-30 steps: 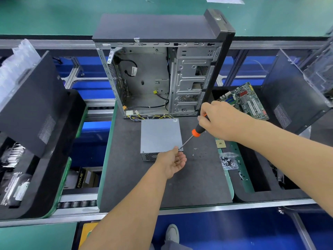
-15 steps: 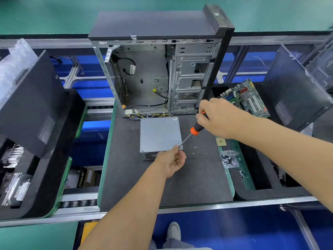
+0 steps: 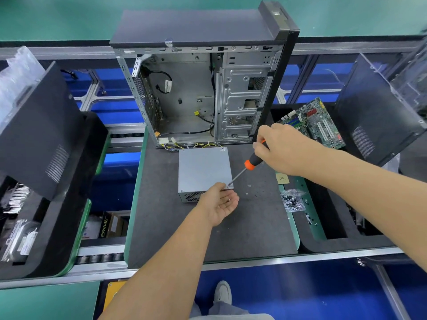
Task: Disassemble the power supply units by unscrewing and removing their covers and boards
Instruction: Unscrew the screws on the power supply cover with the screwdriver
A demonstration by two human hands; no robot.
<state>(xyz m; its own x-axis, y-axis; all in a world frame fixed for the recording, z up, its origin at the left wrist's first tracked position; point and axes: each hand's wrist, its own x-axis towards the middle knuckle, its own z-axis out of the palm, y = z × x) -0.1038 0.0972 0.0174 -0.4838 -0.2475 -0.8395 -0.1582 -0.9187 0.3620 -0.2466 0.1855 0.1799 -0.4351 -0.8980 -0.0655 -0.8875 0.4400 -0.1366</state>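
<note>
A grey power supply unit (image 3: pixel 203 168) lies flat on the dark mat (image 3: pixel 208 232), its cables running into the open computer case (image 3: pixel 201 88) behind it. My right hand (image 3: pixel 284 150) grips an orange-and-black screwdriver (image 3: pixel 250 162) whose tip touches the unit's near right corner. My left hand (image 3: pixel 219 203) lies palm up against that corner, fingers relaxed, with a small screw (image 3: pixel 228 200) resting in the palm.
A motherboard (image 3: pixel 316 122) lies in the black tray at the right. A clear bag of screws (image 3: pixel 292 200) and a small chip (image 3: pixel 282 179) sit at the mat's right edge. Dark case panels lean at left (image 3: pixel 39 135) and right (image 3: pixel 374 112).
My left hand has opened to lie palm up under the corner, and a screw now rests in it. The screwdriver stays at the same corner.
</note>
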